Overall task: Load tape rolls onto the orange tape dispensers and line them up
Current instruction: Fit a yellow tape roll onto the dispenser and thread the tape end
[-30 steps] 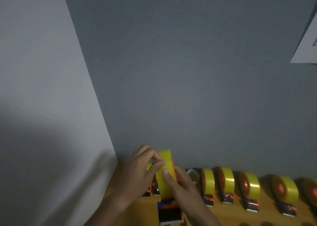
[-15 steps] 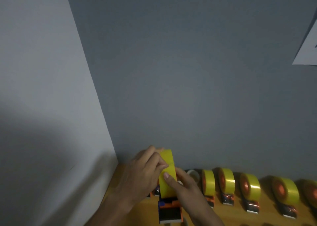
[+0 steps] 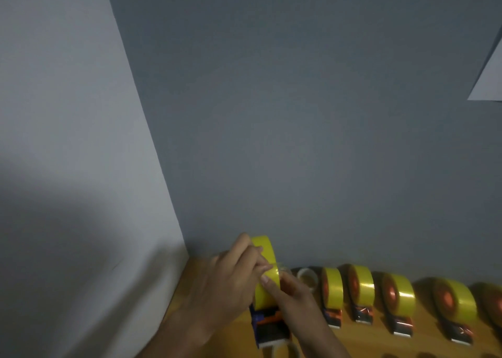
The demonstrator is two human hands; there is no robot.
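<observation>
Both hands met over one yellow tape roll at the left end of the row: the left hand had its fingers curled round the roll from the left, and the right hand pinched its face from the right. The roll sat on an orange tape dispenser whose dark front end pointed toward the camera (whether it was fully seated on its hub could not be told). To the right, loaded dispensers stood side by side along the wooden surface by the grey wall, at least four of them in view, a fifth cut by the edge. A pale empty-looking core lay just behind. Most of the loading seemed done; this roll still needed settling and its dispenser bringing into line.
</observation>
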